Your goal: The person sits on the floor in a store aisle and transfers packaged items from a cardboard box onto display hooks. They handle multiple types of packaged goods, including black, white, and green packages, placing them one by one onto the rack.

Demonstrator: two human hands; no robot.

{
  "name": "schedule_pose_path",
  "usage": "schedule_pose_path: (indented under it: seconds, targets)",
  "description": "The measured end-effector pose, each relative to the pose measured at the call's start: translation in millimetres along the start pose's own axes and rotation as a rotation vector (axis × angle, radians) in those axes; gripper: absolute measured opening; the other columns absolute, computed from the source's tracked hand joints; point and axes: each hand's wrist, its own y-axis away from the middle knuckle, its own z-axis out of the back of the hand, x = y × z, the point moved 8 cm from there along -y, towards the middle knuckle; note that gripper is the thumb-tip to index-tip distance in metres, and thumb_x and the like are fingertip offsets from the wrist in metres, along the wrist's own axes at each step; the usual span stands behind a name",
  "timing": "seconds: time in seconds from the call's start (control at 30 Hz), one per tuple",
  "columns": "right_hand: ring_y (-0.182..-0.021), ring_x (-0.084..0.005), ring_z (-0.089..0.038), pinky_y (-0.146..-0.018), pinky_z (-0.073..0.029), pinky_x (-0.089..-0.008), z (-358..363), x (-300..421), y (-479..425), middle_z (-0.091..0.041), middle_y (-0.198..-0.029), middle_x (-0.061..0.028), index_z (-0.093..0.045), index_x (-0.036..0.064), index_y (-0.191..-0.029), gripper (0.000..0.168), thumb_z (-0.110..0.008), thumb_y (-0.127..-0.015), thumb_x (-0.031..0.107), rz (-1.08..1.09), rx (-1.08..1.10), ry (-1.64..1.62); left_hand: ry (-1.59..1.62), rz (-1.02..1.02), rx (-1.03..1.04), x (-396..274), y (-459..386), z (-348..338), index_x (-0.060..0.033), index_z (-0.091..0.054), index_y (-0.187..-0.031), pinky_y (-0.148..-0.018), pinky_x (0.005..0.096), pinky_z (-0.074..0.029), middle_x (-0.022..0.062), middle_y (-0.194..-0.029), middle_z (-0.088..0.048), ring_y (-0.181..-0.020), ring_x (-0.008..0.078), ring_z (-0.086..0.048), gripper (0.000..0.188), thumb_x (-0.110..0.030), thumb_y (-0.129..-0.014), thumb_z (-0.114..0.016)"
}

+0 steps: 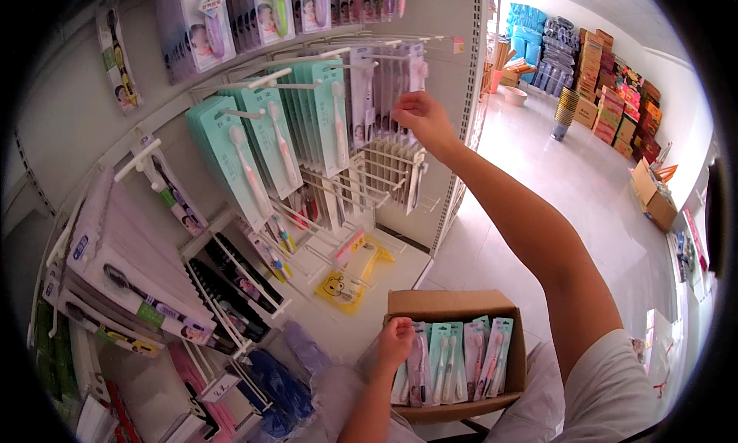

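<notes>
My right hand (424, 123) is raised at the far end of a toothbrush rack, beside purple-toned toothbrush packs (362, 94) on wire hooks. Its fingers are bent towards the thumb, and whether anything sits between them is not visible. Below, my left hand (396, 342) is at the left rim of an open cardboard box (461, 413), with curled fingers close to a purple toothbrush pack (421, 365). Whether it grips the rim or a pack is unclear. Mint-green toothbrush packs (441, 362) stand upright among pink-purple ones in the box.
Mint-green toothbrush packs (230, 154) hang in several rows before me. White wire hooks (369, 192) jut outwards beneath them. A yellow pack (346, 287) lies on the base shelf (398, 270). Large toothbrush packs (144, 287) hang at left. Stacked cartons (611, 114) stand across the floor.
</notes>
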Motion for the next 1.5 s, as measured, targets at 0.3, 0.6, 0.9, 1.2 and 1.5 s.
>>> schedule_pose_path:
  seconds: [0.3,0.6,0.9,1.2,1.5]
  targets:
    - [-0.111,-0.0385,-0.058,-0.096,-0.045,-0.0393,-61,-25,-63,-0.058,-0.116,-0.0292,-0.038,-0.009,-0.129,0.090,-0.082,-0.062,0.032,0.098,-0.164,0.338,0.139,0.037,0.045,12,-12,-3,-0.0013,-0.062,-0.104,-0.079,0.0274,-0.052,0.0058,-0.097,-0.066,-0.088,0.0130,-0.063,0.019,-0.011,-0.088,-0.064]
    - [-0.104,-0.0490,-0.058,-0.088,-0.048,-0.0488,-87,-34,-64,-0.060,-0.107,-0.0333,-0.037,-0.003,-0.124,0.079,-0.080,-0.066,0.027,0.055,-0.405,0.352,0.186,0.030,0.086,17,-13,-7,-0.0018,-0.059,-0.109,-0.082,0.0275,-0.051,0.0062,-0.104,-0.064,-0.091,0.0135,-0.062,0.024,-0.012,-0.089,-0.065]
    - [-0.098,-0.0460,-0.061,-0.084,-0.047,-0.0482,-77,-7,-35,-0.064,-0.100,-0.0299,-0.043,-0.001,-0.116,0.067,-0.078,-0.066,0.028,-0.006,-0.373,0.452,0.159,0.013,0.018,28,-18,-3,-0.0016,-0.062,-0.104,-0.080,0.0280,-0.052,0.0070,-0.098,-0.067,-0.089,0.0150,-0.064,0.022,-0.013,-0.087,-0.066]
    - [-0.100,-0.0371,-0.062,-0.086,-0.049,-0.0418,-2,37,20,-0.064,-0.105,-0.0235,-0.047,-0.005,-0.121,0.075,-0.078,-0.063,0.033,-0.093,-0.295,0.650,0.099,-0.053,0.001,24,-18,-10,-0.0014,-0.062,-0.102,-0.078,0.0278,-0.052,0.0065,-0.096,-0.067,-0.084,0.0141,-0.064,0.018,-0.011,-0.087,-0.065]
    - [-0.095,-0.0347,-0.065,-0.085,-0.051,-0.0388,58,102,50,-0.065,-0.101,-0.0247,-0.056,-0.006,-0.114,0.071,-0.077,-0.062,0.038,-0.127,-0.128,0.794,-0.041,-0.077,-0.020,19,-14,-3,-0.0030,-0.064,-0.099,-0.076,0.0302,-0.053,0.0074,-0.090,-0.069,-0.083,0.0157,-0.066,0.018,-0.014,-0.085,-0.066]
